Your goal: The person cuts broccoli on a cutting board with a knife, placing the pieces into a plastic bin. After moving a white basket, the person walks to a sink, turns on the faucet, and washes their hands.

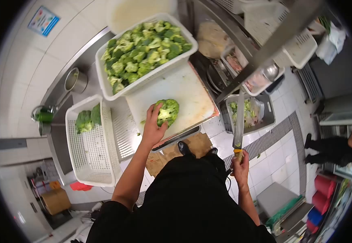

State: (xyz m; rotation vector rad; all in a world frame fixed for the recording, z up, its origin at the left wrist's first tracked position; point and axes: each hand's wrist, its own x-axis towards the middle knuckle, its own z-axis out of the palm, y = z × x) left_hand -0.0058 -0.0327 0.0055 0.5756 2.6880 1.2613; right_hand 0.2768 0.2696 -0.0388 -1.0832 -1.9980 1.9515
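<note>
My left hand (155, 125) rests on a head of broccoli (168, 112), its fingers curled over the left side. The broccoli lies on a white cutting board (192, 99) with its pale cut face up. Off to the right, my right hand (239, 165) is wrapped round the handle of a long knife (238, 121), whose blade points away from me, clear of the board. Behind the board stands a white basket (153, 72) heaped with broccoli florets (143, 50). To the left, a white perforated basket (88, 156) holds a few broccoli heads (87, 119).
A grey crate (270, 115) with green trimmings sits low on the right, under a slanting metal post (265, 50). A metal pot (75, 81) stands at the back left. Another person (334, 150) is at the far right. Flattened cardboard (196, 146) lies by my feet.
</note>
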